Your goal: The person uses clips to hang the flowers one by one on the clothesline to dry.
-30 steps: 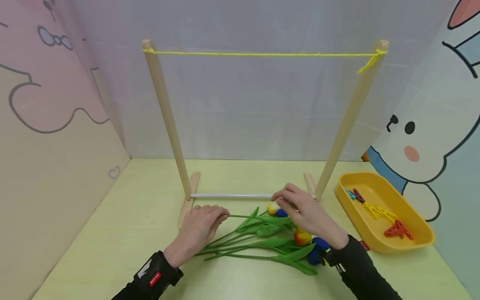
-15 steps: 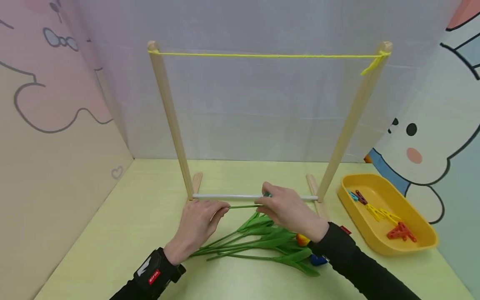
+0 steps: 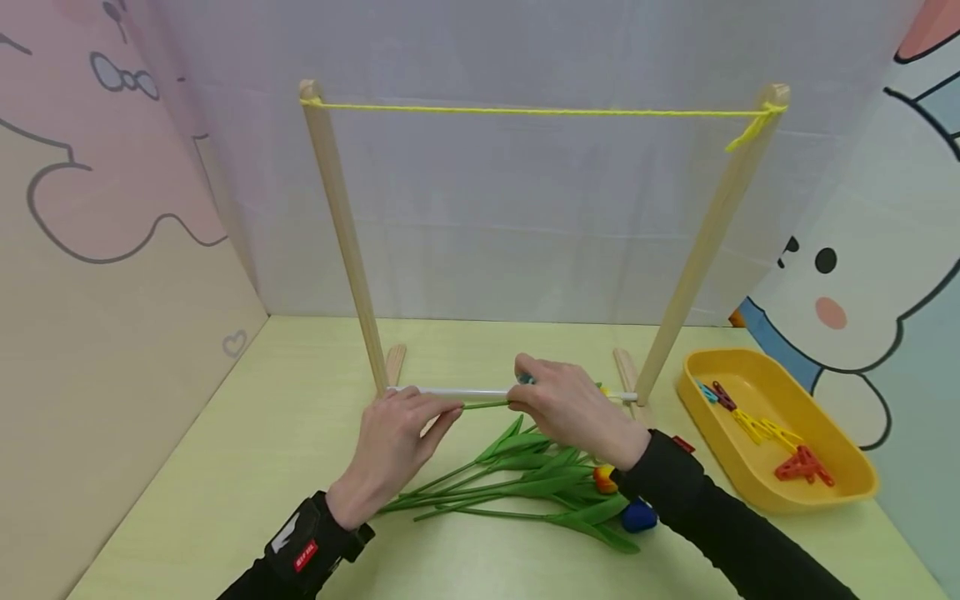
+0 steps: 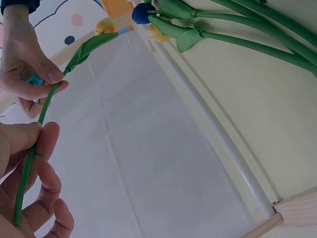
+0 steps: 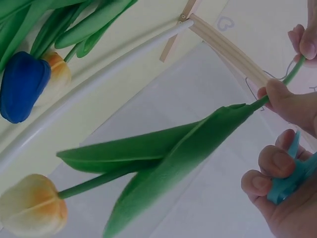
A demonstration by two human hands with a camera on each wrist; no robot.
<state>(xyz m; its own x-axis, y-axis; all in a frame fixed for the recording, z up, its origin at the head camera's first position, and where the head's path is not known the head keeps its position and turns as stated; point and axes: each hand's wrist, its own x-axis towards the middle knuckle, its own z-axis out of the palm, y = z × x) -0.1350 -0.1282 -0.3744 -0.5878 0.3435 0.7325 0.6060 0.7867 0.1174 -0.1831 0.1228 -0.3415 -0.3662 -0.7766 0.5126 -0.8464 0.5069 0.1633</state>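
Observation:
A single artificial tulip (image 5: pixel 198 139) with a pale yellow-white bloom is held up in front of me. My left hand (image 3: pixel 401 442) pinches its green stem near the lower end. Thumb and index finger of my right hand (image 3: pixel 577 408) pinch the same stem just below the leaves. Curled in that hand's other fingers is a teal plastic clothespin (image 5: pixel 292 181), mostly covered in the head view. Beneath the hands, several more tulips (image 3: pixel 517 479) lie in a bunch, with blue, yellow and orange-red blooms partly hidden by my right arm.
A wooden frame stands behind, with two posts (image 3: pixel 337 217), a yellow string (image 3: pixel 525 111) tied between their tops and a white bar (image 3: pixel 457 392) low down. On the right, a yellow tray (image 3: pixel 750 367) contains red, yellow, maroon and blue clothespins (image 3: pixel 802 465).
My right hand has moved left from the blooms and now pinches the tulip's stem. Both hands have raised the tulip slightly, away from the bunch. The teal clothespin has come into view.

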